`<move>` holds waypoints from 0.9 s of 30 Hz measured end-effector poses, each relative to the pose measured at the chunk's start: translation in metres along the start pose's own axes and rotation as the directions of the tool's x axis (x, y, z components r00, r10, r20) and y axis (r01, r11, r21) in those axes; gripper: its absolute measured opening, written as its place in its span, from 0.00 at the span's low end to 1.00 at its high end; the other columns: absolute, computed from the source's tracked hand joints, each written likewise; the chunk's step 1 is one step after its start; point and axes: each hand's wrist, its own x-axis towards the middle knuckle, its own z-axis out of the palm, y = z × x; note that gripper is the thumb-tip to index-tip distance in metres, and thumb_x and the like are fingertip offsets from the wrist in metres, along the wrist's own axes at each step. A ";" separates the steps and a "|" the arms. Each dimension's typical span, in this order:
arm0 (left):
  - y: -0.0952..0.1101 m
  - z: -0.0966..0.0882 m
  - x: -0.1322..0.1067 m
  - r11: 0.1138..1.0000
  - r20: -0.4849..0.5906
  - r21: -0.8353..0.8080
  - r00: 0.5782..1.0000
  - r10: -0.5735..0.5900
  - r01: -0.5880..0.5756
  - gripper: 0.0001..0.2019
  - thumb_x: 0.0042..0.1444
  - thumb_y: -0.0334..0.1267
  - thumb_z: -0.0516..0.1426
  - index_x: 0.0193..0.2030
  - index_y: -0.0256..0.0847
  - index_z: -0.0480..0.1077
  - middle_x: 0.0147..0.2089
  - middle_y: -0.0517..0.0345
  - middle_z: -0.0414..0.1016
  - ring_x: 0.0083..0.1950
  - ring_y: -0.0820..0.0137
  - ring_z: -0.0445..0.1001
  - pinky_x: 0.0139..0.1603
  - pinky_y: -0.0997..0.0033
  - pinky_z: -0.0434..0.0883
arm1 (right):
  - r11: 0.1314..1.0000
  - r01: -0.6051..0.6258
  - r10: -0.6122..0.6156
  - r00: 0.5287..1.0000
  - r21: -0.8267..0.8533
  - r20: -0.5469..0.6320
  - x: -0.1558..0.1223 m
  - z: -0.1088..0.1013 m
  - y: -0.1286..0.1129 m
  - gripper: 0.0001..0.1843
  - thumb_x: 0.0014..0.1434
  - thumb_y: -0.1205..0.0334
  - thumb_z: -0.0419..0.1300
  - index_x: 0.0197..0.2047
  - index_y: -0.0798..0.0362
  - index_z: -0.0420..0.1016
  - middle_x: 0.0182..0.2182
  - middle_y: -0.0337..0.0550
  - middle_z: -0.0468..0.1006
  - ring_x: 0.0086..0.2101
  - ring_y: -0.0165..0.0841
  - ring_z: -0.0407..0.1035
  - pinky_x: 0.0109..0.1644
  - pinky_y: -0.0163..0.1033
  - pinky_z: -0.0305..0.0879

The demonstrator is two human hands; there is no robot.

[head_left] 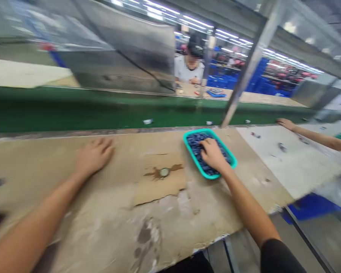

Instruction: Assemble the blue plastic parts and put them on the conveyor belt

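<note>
My right hand [213, 154] reaches into a teal plastic basket [232, 158] filled with small dark blue-black pieces [196, 143]. Its fingers are bent down among the pieces; what lies between the fingertips is hidden. Well to the left, my left hand [94, 156] rests on the tan worktop [102, 227], slightly blurred, fingers stretched forward and nothing seen in them. Between the hands lies a piece of brown cardboard [156, 191] with a dark stain. A small round metal-rimmed disc [164, 172] sits on that stain.
Behind the worktop runs a green conveyor belt [102, 112] carrying small white pieces [148, 121]. A slanted metal post [247, 64] rises beyond the basket. Another person's hand [286, 123] extends from the right over a white sheet [278, 159]. Across the belt sits another person [190, 68].
</note>
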 end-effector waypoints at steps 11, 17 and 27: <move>-0.039 0.025 -0.005 1.000 0.018 -0.015 1.000 0.017 -0.016 0.21 0.58 0.41 0.44 0.56 0.40 0.61 0.62 0.45 0.56 0.62 0.55 0.52 0.60 0.50 0.50 | 0.999 -0.033 0.034 0.999 0.030 -0.022 -0.003 0.012 0.027 0.19 0.52 0.58 0.45 0.37 0.57 0.74 0.34 0.54 0.76 0.36 0.44 0.69 0.41 0.50 0.64; -0.040 0.029 -0.006 0.999 -0.003 -0.048 1.000 -0.006 0.006 0.20 0.58 0.40 0.45 0.56 0.42 0.61 0.61 0.50 0.57 0.62 0.57 0.52 0.61 0.52 0.50 | 0.980 -0.176 0.180 0.983 0.090 -0.042 -0.006 0.006 0.029 0.19 0.49 0.50 0.48 0.38 0.50 0.73 0.34 0.48 0.77 0.35 0.47 0.71 0.36 0.51 0.66; -0.130 -0.014 0.048 0.923 -0.178 -0.057 0.906 -0.384 0.380 0.26 0.54 0.30 0.47 0.60 0.26 0.50 0.56 0.36 0.54 0.57 0.59 0.58 0.57 0.64 0.57 | 0.857 -0.303 0.422 0.877 0.417 -0.228 -0.016 -0.004 0.013 0.14 0.50 0.46 0.54 0.41 0.38 0.64 0.36 0.55 0.74 0.37 0.45 0.71 0.40 0.47 0.68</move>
